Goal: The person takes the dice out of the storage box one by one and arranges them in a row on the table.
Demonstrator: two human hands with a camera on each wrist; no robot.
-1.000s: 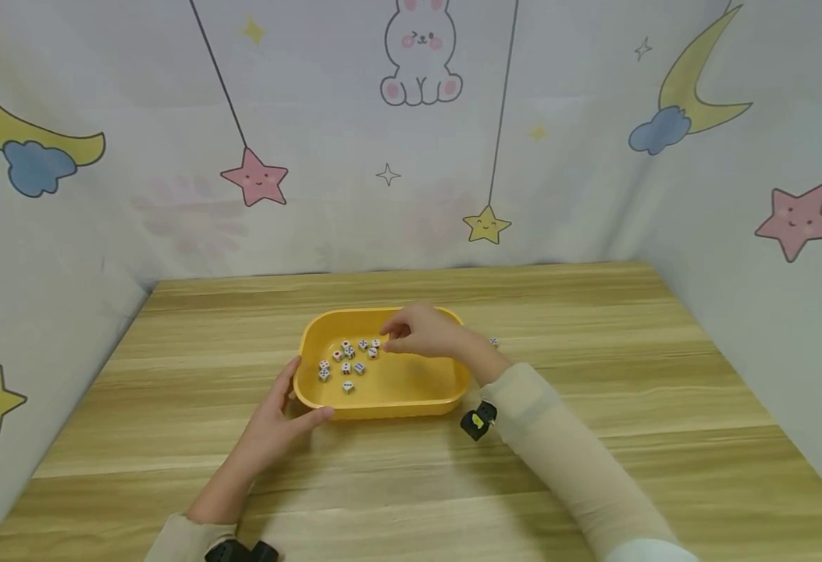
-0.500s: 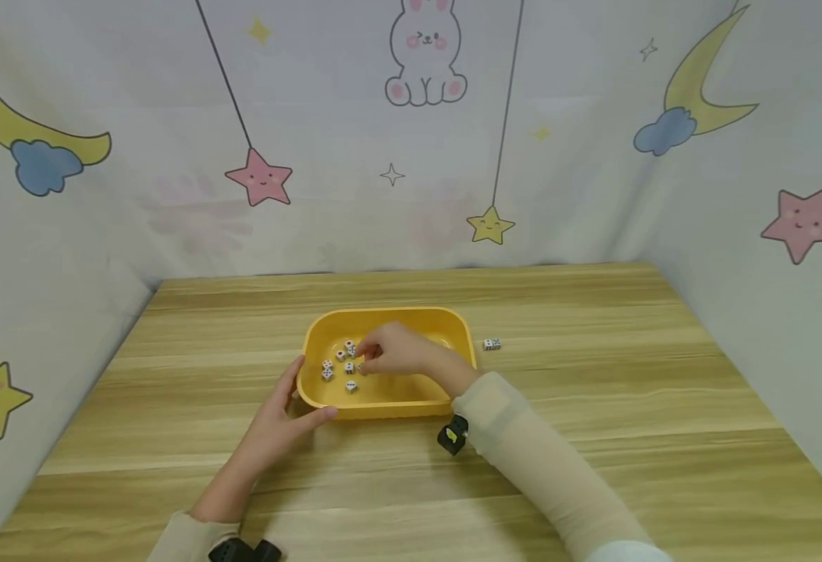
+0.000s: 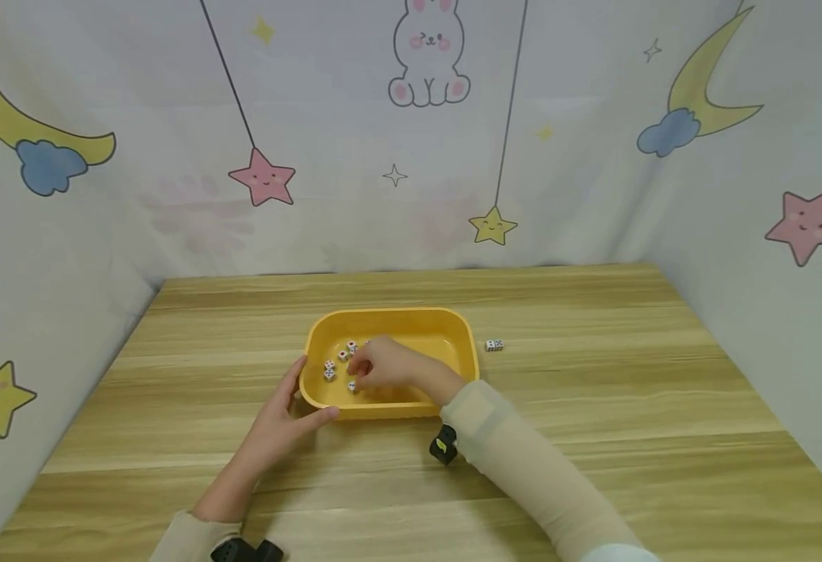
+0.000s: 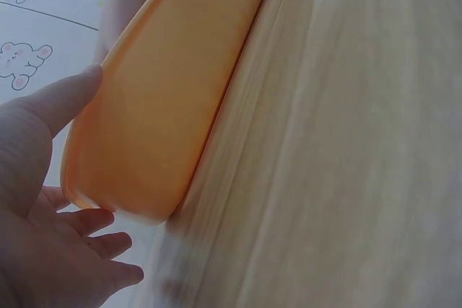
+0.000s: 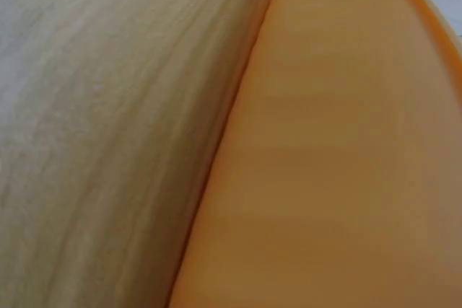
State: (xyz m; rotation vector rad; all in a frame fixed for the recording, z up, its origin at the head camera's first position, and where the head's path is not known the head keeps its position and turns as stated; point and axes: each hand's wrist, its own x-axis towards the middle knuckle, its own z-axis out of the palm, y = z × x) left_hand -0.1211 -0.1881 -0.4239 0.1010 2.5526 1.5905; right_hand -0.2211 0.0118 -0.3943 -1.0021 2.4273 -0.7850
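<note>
A yellow plastic tray [image 3: 411, 410] stands on the table with several small white dice [image 3: 329, 375] in its left half. My left hand [image 3: 280, 421] rests at its front left corner. The left thumb [image 4: 76, 95] touches the rim, while the spread fingers lie along the end wall. My right hand [image 3: 391, 363] reaches down inside the tray, fingertips bent among the dice. One die [image 3: 351, 386] shows right beside those fingertips. The hand covers other dice, and whether anything is pinched is hidden. In the right wrist view only the tray's outer wall [image 5: 325, 142] shows near that hand.
Two dice [image 3: 494, 345] sit side by side on the wooden table [image 3: 579, 351], right of the tray. A white printed curtain [image 3: 354, 226] closes off the back and sides. The tray's walls rise around the right hand.
My right hand has moved left and toward the front inside the tray, from the back dice to the front ones. My left hand stays at the tray's corner.
</note>
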